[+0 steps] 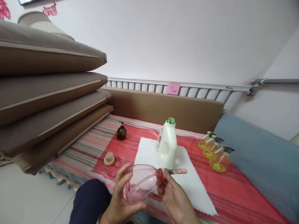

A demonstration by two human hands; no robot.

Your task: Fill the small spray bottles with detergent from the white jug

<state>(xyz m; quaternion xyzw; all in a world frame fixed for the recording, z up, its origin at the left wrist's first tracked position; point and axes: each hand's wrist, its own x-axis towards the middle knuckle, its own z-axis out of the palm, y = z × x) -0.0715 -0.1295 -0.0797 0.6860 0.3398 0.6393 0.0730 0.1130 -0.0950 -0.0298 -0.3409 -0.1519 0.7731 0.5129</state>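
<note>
My left hand [121, 199] curls round the wide rim of a clear pink-tinted funnel [142, 183], held on its side over the near edge of the table. My right hand [174, 196] grips the funnel's narrow neck, and the pink spout [178, 171] pokes out to the right past my fingers. Just beyond stands a white detergent jug [166, 144] with an open green spout, on a white cloth [193, 180].
A small dark pump bottle [121, 132] and a beige cap [109, 158] sit on the red striped cover to the left. Three yellow spray bottles [216, 152] lie at the right. Stacked brown cushions [46, 102] rise at left; a blue cushion [261, 161] lies at right.
</note>
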